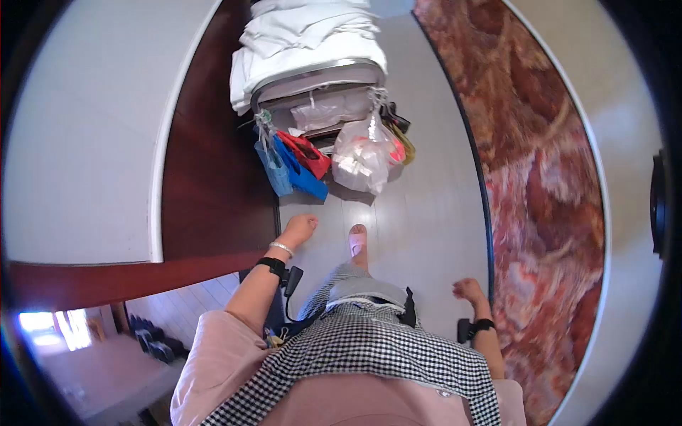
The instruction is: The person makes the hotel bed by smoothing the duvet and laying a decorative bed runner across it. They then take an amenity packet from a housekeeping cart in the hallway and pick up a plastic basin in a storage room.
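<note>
My left hand hangs low in front of me with its fingers curled in, and nothing shows in it. It is nearest to the bags on a cart ahead, but apart from them. My right hand hangs by the wall on the right, its fingers loosely bent, a little apart and holding nothing. On the cart lies a stack of folded white linen. From its metal handle hang a clear plastic bag, a blue bag and a red bag.
A marble wall panel runs along the right side. Dark red wood panelling stands on the left. Pale floor lies between them. A room with a table and dark chairs shows at the lower left.
</note>
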`<action>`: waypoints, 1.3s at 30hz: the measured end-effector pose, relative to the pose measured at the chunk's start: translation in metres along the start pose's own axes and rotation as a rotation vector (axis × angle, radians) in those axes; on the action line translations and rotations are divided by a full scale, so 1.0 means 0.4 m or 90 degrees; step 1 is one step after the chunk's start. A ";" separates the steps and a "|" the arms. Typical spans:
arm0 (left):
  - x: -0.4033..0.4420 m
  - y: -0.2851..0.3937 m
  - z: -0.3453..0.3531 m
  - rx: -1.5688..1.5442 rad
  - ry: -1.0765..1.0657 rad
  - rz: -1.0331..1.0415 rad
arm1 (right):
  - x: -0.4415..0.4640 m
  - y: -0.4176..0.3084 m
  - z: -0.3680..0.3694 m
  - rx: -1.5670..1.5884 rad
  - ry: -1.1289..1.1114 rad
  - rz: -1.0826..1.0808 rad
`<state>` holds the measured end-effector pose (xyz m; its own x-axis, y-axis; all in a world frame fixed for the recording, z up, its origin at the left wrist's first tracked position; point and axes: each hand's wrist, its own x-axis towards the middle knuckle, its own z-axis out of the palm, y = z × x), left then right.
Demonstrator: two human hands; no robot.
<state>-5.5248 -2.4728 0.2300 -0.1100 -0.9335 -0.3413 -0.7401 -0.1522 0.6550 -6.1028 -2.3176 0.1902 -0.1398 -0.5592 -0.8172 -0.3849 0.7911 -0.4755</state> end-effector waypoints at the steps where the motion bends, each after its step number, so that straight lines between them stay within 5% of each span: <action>1: 0.039 -0.030 -0.006 0.011 0.035 0.003 | 0.069 -0.142 0.022 -0.065 -0.043 -0.052; 4: 0.105 -0.070 -0.029 0.005 0.073 -0.038 | 0.301 -0.506 0.145 -0.362 -0.200 -0.190; 6: 0.137 -0.050 -0.069 -0.012 0.066 -0.089 | 0.390 -0.716 0.272 -0.284 -0.212 -0.286; 10: 0.166 -0.057 -0.045 0.017 0.046 -0.185 | 0.527 -1.060 0.520 -0.456 -0.313 -0.451; 14: 0.161 -0.024 0.041 -0.045 0.105 -0.203 | 0.636 -1.239 0.766 -0.498 -0.422 -0.526; 18: 0.143 0.032 0.176 -0.120 0.116 -0.303 | 0.642 -1.325 0.978 -0.503 -0.520 -0.614; 21: 0.145 0.069 0.268 -0.184 0.085 -0.334 | 0.700 -1.307 1.183 -0.137 -0.624 -0.404; 24: 0.155 0.097 0.395 -0.230 0.119 -0.382 | 0.808 -1.314 1.389 -0.079 -0.618 -0.225; 26: 0.170 0.103 0.455 -0.306 0.167 -0.414 | 0.857 -1.321 1.487 -0.164 -0.514 -0.238; 28: 0.180 0.116 0.424 -0.439 0.071 -0.499 | 0.912 -1.293 1.532 -0.217 -0.459 -0.224; 35: 0.132 0.086 0.452 -0.615 0.109 -0.713 | 1.051 -1.145 1.517 -0.262 -0.427 -0.108; 39: 0.115 0.062 0.433 -0.621 0.119 -0.707 | 1.067 -1.143 1.486 -0.245 -0.397 -0.106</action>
<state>-5.6631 -2.4634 0.1140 0.3394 -0.2131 -0.9162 0.3461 -0.8774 0.3323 -5.4443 -2.7706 -0.1347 0.4468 -0.3283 -0.8322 -0.6638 0.5020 -0.5544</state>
